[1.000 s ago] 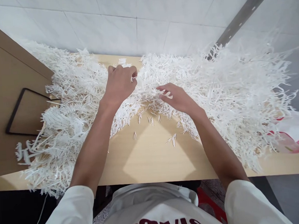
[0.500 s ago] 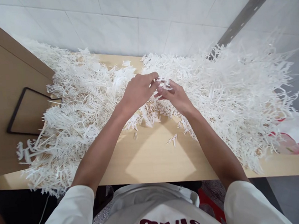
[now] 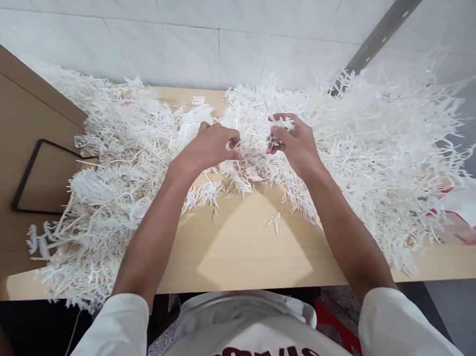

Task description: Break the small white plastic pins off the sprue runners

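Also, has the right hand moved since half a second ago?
Yes: the right hand has shifted rightward, closer to the metal post.

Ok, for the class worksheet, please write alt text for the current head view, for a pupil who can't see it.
A person's right hand holds a clump of white, branched pieces; the left hand, fingers curled, is apart from it. Tangled heaps of similar white pieces spread to both sides across a pale wooden-looking table, below a white tiled wall.
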Demonstrator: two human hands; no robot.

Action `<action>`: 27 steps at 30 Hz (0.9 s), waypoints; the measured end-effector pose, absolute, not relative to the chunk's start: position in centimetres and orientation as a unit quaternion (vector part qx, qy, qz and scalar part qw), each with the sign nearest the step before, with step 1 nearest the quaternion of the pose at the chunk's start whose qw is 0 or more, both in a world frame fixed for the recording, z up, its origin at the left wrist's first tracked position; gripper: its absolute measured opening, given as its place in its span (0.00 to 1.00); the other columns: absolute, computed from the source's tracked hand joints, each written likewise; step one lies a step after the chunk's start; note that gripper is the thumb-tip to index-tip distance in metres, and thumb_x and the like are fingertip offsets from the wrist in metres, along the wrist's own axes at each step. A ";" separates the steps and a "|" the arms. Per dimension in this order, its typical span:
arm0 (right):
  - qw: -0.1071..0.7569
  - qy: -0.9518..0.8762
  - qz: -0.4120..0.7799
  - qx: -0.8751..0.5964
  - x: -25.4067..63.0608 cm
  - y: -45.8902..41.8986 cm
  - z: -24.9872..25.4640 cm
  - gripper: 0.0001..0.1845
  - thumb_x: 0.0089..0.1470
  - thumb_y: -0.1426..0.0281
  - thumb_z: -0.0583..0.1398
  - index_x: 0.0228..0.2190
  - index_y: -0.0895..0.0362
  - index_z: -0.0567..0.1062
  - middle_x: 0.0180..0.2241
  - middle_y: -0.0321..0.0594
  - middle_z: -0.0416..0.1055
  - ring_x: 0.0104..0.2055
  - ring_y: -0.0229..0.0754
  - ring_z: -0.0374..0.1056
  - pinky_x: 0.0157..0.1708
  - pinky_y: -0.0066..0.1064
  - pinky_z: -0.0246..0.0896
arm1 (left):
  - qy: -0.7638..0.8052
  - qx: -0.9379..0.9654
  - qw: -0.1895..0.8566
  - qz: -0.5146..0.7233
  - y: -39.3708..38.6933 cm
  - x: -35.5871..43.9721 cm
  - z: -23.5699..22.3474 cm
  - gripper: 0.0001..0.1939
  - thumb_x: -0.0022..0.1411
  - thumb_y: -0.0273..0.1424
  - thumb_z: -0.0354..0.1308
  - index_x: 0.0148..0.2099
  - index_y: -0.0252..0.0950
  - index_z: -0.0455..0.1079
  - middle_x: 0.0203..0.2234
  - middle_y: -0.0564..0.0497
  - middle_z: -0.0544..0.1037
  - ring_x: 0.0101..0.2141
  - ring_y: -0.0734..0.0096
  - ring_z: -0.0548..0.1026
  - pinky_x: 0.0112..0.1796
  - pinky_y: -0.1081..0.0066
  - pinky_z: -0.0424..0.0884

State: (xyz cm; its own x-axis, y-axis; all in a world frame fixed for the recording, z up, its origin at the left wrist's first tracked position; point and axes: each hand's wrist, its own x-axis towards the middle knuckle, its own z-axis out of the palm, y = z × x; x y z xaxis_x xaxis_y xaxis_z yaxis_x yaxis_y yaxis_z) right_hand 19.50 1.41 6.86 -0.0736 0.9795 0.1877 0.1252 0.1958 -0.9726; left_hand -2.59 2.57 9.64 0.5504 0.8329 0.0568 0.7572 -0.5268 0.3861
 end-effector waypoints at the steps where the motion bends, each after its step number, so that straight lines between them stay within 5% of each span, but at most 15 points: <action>1: 0.504 -0.590 0.419 -0.471 19.7 1.5 7.0 0.18 0.50 0.57 0.62 0.41 0.48 0.69 0.24 0.32 0.67 0.22 0.34 0.66 0.22 0.31 0.66 | 0.458 0.867 0.159 0.117 2.6 -2.8 9.7 0.12 0.56 0.41 0.58 0.37 0.37 0.70 0.33 0.51 0.74 0.42 0.62 0.69 0.53 0.56 0.55; 9: 0.546 -0.579 0.334 -0.505 21.1 1.9 7.2 0.18 0.51 0.52 0.59 0.40 0.47 0.66 0.22 0.30 0.59 0.18 0.32 0.57 0.16 0.29 0.53 | 0.458 0.864 0.182 0.101 2.4 -3.6 10.4 0.09 0.58 0.35 0.55 0.39 0.38 0.73 0.39 0.51 0.75 0.43 0.64 0.70 0.48 0.61 0.63; 15: 0.631 -0.449 0.283 -0.566 22.4 2.9 7.2 0.21 0.48 0.60 0.63 0.41 0.47 0.60 0.20 0.28 0.56 0.17 0.31 0.48 0.15 0.30 0.42 | 0.465 0.856 0.171 0.148 2.4 -4.1 10.2 0.13 0.62 0.32 0.49 0.48 0.41 0.67 0.46 0.49 0.72 0.47 0.63 0.69 0.49 0.62 0.64; 21: 0.631 -0.421 0.296 -0.581 23.5 3.4 6.7 0.22 0.47 0.63 0.64 0.40 0.47 0.58 0.24 0.31 0.61 0.20 0.33 0.51 0.19 0.31 0.46 | 0.485 0.845 0.140 0.175 2.4 -4.6 10.5 0.10 0.62 0.29 0.48 0.44 0.40 0.68 0.44 0.49 0.72 0.46 0.64 0.69 0.49 0.62 0.63; 27: 0.503 -0.572 0.269 -0.589 23.9 3.5 5.9 0.25 0.47 0.62 0.62 0.45 0.46 0.59 0.27 0.32 0.64 0.26 0.37 0.62 0.23 0.33 0.58 | 0.506 0.815 0.169 0.226 2.2 -3.9 10.9 0.06 0.60 0.31 0.52 0.37 0.38 0.69 0.34 0.51 0.75 0.38 0.68 0.71 0.42 0.66 0.66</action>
State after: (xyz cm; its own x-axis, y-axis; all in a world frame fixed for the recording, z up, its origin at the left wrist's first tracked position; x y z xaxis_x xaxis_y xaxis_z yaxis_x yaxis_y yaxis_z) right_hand 23.88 3.51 5.85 0.2002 0.9450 0.2586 0.4044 0.1607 -0.9003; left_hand -3.94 2.16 10.90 0.3862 0.9009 0.1980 0.7478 -0.4315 0.5046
